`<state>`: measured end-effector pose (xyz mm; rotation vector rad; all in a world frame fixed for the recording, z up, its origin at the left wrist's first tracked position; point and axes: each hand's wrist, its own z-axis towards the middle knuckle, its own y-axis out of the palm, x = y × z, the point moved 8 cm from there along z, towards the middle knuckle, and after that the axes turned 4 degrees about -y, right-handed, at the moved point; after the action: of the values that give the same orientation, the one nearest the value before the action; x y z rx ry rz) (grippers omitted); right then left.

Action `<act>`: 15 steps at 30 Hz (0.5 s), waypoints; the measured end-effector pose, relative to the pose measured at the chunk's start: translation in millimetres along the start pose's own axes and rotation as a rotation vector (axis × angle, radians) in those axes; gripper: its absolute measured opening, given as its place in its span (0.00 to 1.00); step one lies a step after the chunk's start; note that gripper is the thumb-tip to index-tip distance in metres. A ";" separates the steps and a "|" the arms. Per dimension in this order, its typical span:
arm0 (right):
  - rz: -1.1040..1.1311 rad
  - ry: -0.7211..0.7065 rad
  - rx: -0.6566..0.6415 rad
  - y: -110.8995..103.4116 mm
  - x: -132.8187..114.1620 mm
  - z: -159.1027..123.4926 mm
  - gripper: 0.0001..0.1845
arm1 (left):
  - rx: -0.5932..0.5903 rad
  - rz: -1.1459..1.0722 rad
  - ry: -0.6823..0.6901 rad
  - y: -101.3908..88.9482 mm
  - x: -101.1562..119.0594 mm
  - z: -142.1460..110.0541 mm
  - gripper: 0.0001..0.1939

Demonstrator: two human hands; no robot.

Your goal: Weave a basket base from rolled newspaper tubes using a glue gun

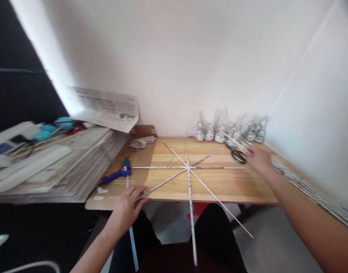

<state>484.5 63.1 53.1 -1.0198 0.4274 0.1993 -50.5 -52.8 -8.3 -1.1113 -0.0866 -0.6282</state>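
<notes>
Rolled newspaper sticks fan out like spokes from a joined centre on the wooden board. My left hand, at the board's front left edge, has its fingers closed around the outer end of the lower-left spoke. At the right, slightly blurred, my right hand pinches a rolled paper stick beside the black-handled scissors. Under and behind that hand lies a bundle of similar paper sticks. A blue glue gun rests left of the spokes, near my left hand.
Several wrapped, newspaper-patterned figures stand along the wall. A tall newspaper stack on the left carries tools and a loose sheet. A crumpled cloth lies at the back. One long pale stick extends below the board's front edge.
</notes>
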 end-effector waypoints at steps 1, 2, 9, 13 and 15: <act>-0.019 0.037 0.038 -9.7 15.0 -6.5 0.13 | -0.011 -0.012 -0.018 -3.0 2.8 0.4 0.16; -0.033 0.062 0.051 -15.7 29.2 -12.5 0.13 | -0.020 -0.025 -0.034 -6.2 5.5 0.9 0.16; 0.057 0.173 0.062 -21.5 73.0 -55.7 0.12 | -0.012 -0.052 -0.102 -21.7 10.6 -3.7 0.14; 0.199 0.132 0.013 -17.0 34.2 -71.0 0.11 | 0.024 -0.111 -0.162 -30.0 8.6 -10.1 0.12; 0.348 0.126 -0.058 -9.0 2.4 -76.9 0.12 | 0.077 -0.161 -0.220 -38.1 10.5 -12.3 0.07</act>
<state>470.5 -7.5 24.4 -1.0127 0.7177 0.4628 -64.3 -78.9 20.7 -1.1028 -0.3898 -0.6390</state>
